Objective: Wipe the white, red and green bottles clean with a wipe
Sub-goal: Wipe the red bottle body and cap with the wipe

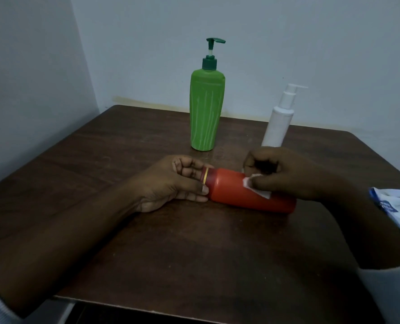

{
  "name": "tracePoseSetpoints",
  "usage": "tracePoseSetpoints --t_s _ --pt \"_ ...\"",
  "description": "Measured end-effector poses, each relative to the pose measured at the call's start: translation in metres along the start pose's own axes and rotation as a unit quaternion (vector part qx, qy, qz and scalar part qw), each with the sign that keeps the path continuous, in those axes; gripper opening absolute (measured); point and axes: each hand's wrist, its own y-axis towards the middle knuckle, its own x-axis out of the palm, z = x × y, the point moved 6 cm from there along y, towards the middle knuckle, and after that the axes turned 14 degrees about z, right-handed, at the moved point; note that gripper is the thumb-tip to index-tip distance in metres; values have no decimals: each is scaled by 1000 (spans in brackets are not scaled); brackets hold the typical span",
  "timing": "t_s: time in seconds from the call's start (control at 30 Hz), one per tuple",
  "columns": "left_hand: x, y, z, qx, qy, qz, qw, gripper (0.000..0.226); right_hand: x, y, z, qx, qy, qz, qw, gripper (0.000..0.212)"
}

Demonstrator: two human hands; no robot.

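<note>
A red bottle [231, 189] lies on its side across the middle of the dark wooden table [100, 160], cap end to the left. My left hand [175, 181] grips its dark red cap with curled fingers and thumb. My right hand [285, 174] pinches a small white wipe [256, 187] against the bottle's upper side. A tall green pump bottle [206, 108] stands upright behind the hands. A white pump bottle [279, 122] stands to its right, its base hidden by my right hand.
A blue and white wipe pack [395, 202] lies at the table's right edge. The table stands in a corner, with walls close behind and to the left. Its front edge runs just below my forearms.
</note>
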Motion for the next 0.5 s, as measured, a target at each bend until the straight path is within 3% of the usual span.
tracePoseSetpoints --t_s 0.07,0.13,0.2,0.37,0.5 --pt "0 -1 2 -1 0 1 1000 52 12 11 -22 -69 -21 82 994 10" --pt "0 -2 3 -4 -2 2 1000 53 28 18 -33 -115 -45 104 987 14" --pt "0 -3 3 -9 -3 4 1000 53 19 19 -27 -104 -33 109 988 16" --pt "2 -3 3 -8 10 29 999 49 -9 0 19 41 1 -55 998 22" --pt "0 -2 4 -17 9 41 999 52 -31 -18 41 83 2 -113 990 27"
